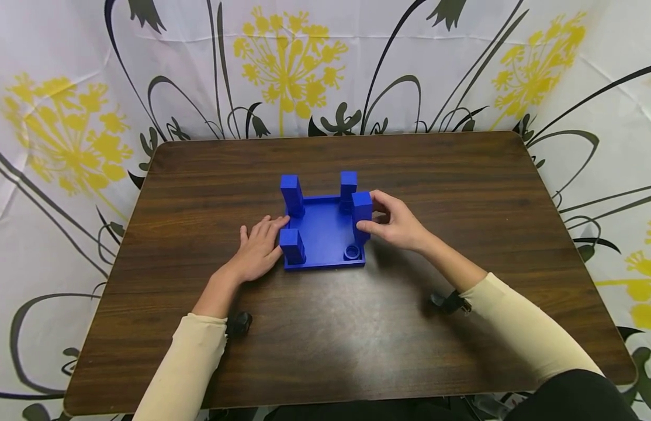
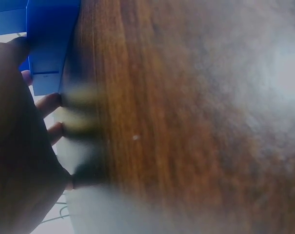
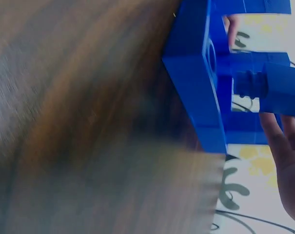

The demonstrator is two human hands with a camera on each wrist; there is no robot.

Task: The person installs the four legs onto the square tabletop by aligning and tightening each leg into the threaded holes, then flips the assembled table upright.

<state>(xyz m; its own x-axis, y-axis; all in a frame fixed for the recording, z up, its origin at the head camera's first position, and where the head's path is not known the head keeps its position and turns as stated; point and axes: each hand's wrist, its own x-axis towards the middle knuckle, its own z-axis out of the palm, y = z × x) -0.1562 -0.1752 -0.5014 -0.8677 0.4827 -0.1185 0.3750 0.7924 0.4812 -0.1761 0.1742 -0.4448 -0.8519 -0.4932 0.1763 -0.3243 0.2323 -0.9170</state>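
Note:
A blue square table top (image 1: 322, 234) with a raised rim lies underside up. Blue legs stand at three corners: far left (image 1: 291, 196), far right (image 1: 349, 190) and near left (image 1: 292, 245). At the near right corner is a round socket (image 1: 352, 252). My right hand (image 1: 399, 222) pinches a fourth blue leg (image 1: 362, 209) between thumb and fingers. In the right wrist view, the leg's threaded end (image 3: 249, 84) hangs apart from the socket. My left hand (image 1: 254, 251) lies with spread fingers at the left edge, beside the near left leg.
Everything stands on a brown wood-grain table (image 1: 199, 193) with rounded corners. A white curtain (image 1: 189, 58) with yellow and grey plant patterns hangs behind it. Dark wrist cameras sit on both forearms, the right one (image 1: 450, 302) just above the tabletop.

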